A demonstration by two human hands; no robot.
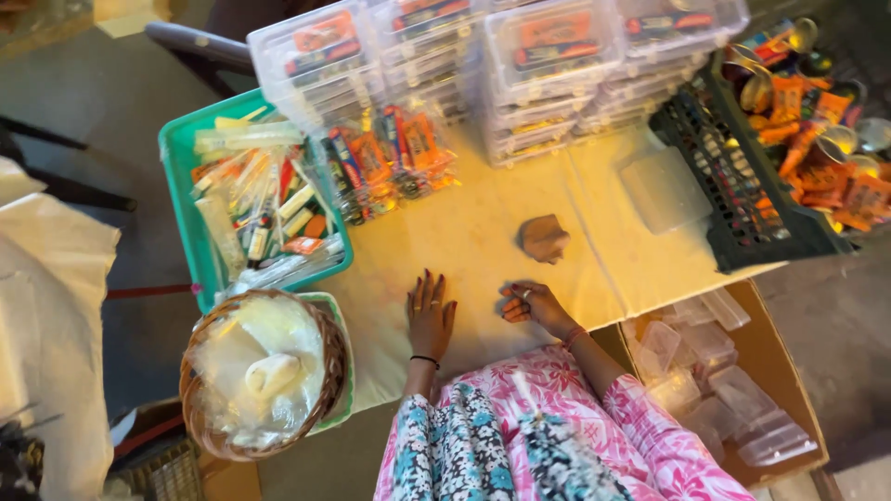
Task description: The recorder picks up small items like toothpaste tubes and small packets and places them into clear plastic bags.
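Both hands rest on the surface (483, 241): left hand (430, 315) flat and spread, right hand (529, 301) curled, holding nothing. Filled boxes (520, 65) stand stacked far off; empty boxes (715, 371) wait near right.

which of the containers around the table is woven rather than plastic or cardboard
The round wicker basket at the table's near-left corner, full of clear plastic bags. The teal tray and black crate are rigid plastic; the box is cardboard.
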